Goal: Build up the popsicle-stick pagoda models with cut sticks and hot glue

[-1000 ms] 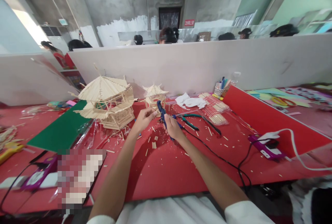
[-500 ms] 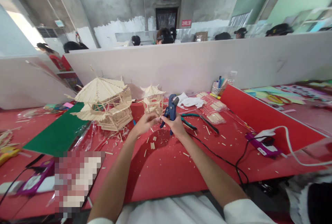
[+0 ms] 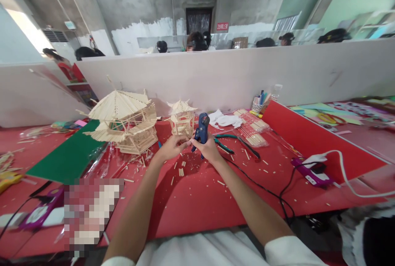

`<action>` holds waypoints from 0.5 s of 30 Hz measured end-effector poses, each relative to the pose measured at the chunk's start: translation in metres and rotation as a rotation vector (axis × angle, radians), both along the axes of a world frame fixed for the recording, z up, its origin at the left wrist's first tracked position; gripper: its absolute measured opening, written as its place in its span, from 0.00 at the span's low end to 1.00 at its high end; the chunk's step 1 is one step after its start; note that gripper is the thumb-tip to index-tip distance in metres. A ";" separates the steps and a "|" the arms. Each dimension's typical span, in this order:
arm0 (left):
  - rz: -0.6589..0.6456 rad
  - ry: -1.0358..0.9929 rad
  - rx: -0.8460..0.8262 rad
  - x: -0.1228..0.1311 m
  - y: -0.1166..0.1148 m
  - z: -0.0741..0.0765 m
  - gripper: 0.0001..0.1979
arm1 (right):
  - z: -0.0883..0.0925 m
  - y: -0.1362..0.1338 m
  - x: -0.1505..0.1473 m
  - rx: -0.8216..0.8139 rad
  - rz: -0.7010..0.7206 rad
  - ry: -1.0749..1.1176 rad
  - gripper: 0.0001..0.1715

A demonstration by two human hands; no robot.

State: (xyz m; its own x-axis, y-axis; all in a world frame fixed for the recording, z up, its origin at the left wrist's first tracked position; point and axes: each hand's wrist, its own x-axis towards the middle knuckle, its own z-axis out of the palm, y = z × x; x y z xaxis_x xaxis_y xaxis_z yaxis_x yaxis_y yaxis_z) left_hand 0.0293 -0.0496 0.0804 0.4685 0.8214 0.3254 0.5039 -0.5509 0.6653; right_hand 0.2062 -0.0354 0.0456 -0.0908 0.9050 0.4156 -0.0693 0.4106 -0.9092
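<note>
My right hand (image 3: pixel 210 149) is wrapped around a blue hand cutter (image 3: pixel 202 126), held upright with its metal head at the top. My left hand (image 3: pixel 171 148) is closed, its fingertips pinched together and meeting my right thumb beside the cutter. Whatever lies in that pinch is too small to make out. Just behind my hands stands a small pavilion model (image 3: pixel 182 119) built of thin wooden sticks. A larger stick pavilion (image 3: pixel 119 107) with a layered roof stands to the left. Short cut stick pieces (image 3: pixel 181 172) lie on the red tabletop (image 3: pixel 191 208) below my hands.
Green-handled pliers (image 3: pixel 224 146) lie right of my hands, near bundled sticks (image 3: pixel 256 137) and a white cloth (image 3: pixel 225 119). A green board (image 3: pixel 66 155) is at left, a leaning red board (image 3: pixel 317 146) at right. Purple power strips (image 3: pixel 311 175) trail cables. A white partition (image 3: pixel 234 75) closes the back.
The cutter's head has turned and shifted slightly left in my right hand. Both hands stay close together in nearly the same place.
</note>
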 end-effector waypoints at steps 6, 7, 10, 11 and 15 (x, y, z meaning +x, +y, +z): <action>0.082 0.157 0.119 -0.001 0.000 -0.004 0.12 | -0.006 0.002 -0.002 0.088 -0.156 -0.208 0.10; 0.091 0.171 0.128 -0.001 0.000 -0.004 0.11 | -0.006 0.003 -0.002 0.101 -0.181 -0.239 0.10; 0.118 0.174 0.148 -0.001 0.001 -0.003 0.11 | -0.008 0.006 0.000 0.101 -0.181 -0.284 0.10; 0.126 0.165 0.152 -0.002 0.001 -0.003 0.12 | -0.009 0.008 0.000 0.093 -0.158 -0.280 0.11; 0.128 0.113 0.145 -0.005 0.002 0.000 0.16 | -0.015 0.014 0.002 0.001 -0.031 -0.166 0.14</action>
